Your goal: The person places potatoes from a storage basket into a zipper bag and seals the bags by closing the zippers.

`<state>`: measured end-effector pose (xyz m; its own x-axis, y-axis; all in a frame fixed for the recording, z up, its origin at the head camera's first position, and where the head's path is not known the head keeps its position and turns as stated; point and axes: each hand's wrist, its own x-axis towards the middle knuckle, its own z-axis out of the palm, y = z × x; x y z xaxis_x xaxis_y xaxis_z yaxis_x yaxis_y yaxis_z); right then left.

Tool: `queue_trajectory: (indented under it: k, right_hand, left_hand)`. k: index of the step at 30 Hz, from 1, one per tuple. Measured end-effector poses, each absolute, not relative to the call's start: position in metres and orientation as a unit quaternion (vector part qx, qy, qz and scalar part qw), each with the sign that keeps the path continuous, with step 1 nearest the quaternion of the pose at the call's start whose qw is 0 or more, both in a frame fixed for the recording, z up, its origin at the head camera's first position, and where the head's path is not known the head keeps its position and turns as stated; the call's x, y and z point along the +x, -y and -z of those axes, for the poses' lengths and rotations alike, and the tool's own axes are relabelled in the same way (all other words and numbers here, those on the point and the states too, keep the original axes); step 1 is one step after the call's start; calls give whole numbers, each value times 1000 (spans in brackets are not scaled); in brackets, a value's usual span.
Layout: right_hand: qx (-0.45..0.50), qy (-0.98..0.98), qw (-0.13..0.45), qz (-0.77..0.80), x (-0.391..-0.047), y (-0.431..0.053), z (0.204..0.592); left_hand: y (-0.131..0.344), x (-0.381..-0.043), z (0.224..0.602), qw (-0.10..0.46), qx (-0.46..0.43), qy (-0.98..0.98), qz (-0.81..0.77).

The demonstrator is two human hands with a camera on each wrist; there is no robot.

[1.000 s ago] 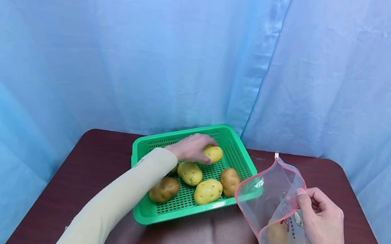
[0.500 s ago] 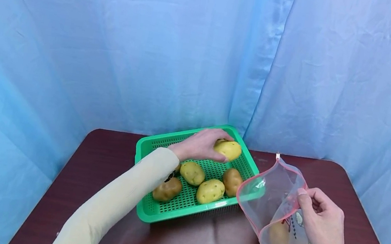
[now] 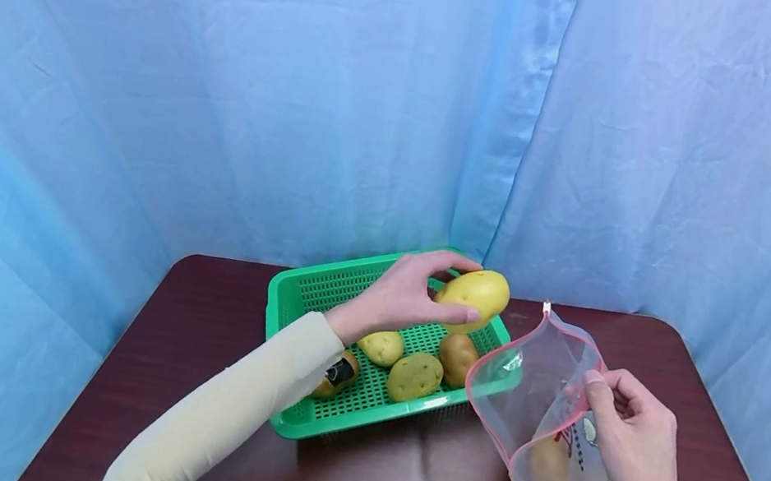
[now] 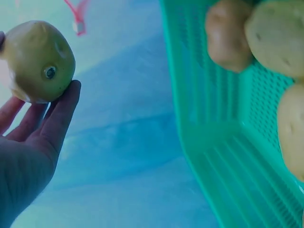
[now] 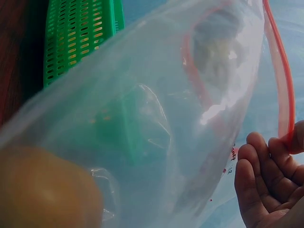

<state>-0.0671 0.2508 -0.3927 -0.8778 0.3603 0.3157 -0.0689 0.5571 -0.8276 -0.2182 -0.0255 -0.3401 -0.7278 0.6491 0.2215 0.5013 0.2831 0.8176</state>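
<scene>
My left hand [image 3: 411,294] grips a yellow potato [image 3: 478,294] above the right back part of a green plastic basket [image 3: 319,432]. In the left wrist view, the fingers curl round the potato [image 4: 45,61] from below. My right hand [image 3: 638,453] pinches the pink-edged rim of a clear zipper bag [image 3: 512,392], whose mouth gapes toward the basket. A brownish potato [image 5: 47,190] shows through the bag's plastic in the right wrist view. Inside the basket lie a brown potato [image 3: 458,358], a yellow one [image 3: 416,376] and a few others, partly hidden by my left arm.
The basket and bag stand on a dark red-brown table [image 3: 193,328]. Blue curtains [image 3: 376,106] hang behind and at both sides. A white zipper slider [image 3: 547,307] sits at the bag's top corner, and the bag's mouth overlaps the basket's right rim in the head view.
My left hand has lifted the yellow potato from the basket and carried it rightward toward the bag. My right hand and the bag have stayed nearly still.
</scene>
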Motion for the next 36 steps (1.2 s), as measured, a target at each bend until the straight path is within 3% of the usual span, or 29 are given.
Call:
queue_trajectory:
  k: [13,26,36]
  right_hand:
    - [-86,848,235,-468,-68,-249,393]
    - [-87,847,230,-470,-66,-247,393]
    - [-77,851,242,-459,-64,-245,392]
  left_hand:
    - [16,-174,336,77,329,-749,-569]
    - [1,-134,339,114,301,-690,-648]
    - [-15,-123,349,140,269,-710,-636]
